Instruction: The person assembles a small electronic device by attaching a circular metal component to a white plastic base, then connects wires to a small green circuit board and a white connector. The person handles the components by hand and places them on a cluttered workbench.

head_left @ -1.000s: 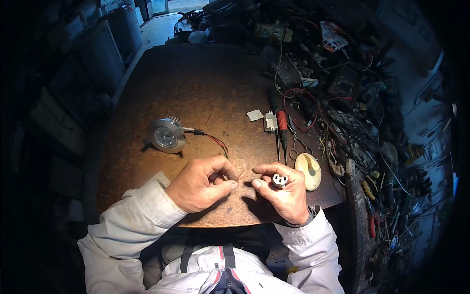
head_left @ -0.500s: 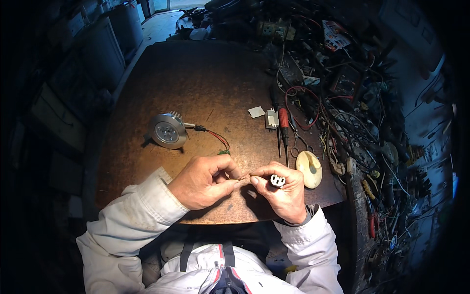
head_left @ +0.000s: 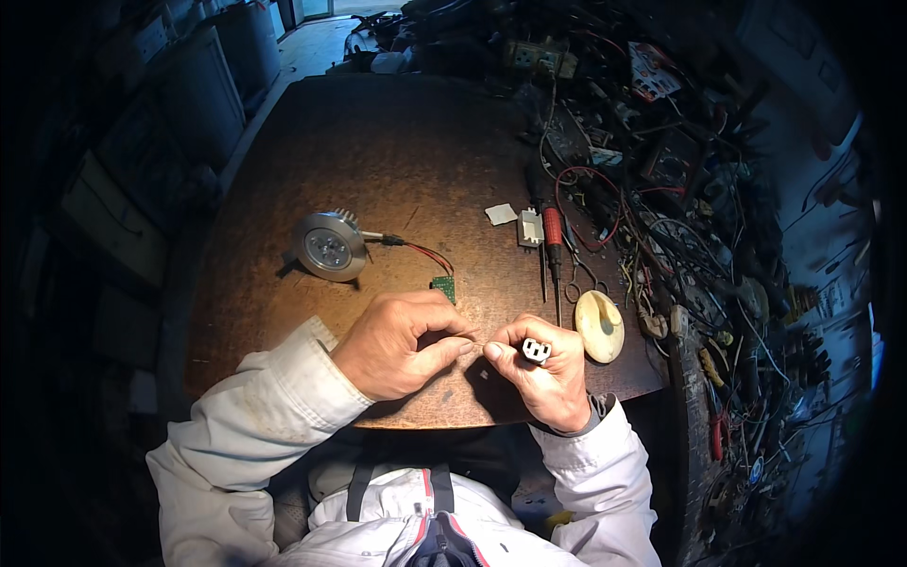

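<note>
My left hand (head_left: pixel 402 348) is closed in a pinch near the table's front edge, thumb against forefinger. Something thin, perhaps a wire end, may lie between the fingertips, but it is too small to make out. Close beside it, my right hand (head_left: pixel 545 369) pinches with thumb and forefinger and keeps a small connector (head_left: pixel 537 352) in its palm, white face with dark slots turned up. Just beyond my left hand lies a green circuit board (head_left: pixel 443 288). Red and black wires (head_left: pixel 430 253) run from it to a round silver LED downlight (head_left: pixel 330 247).
Right of my hands lies a cream oval lid-like piece (head_left: pixel 599 327). Beyond it are scissors (head_left: pixel 584 274), a red-handled screwdriver (head_left: pixel 554 236), a small white box (head_left: pixel 530 228) and a flat white piece (head_left: pixel 500 214). A tangled heap of cables and parts (head_left: pixel 699 227) crowds the wooden table's (head_left: pixel 378 151) right side.
My left hand has shifted slightly relative to the table, so more of the green circuit board shows. Both hands keep their pinch, and the connector stays in my right palm.
</note>
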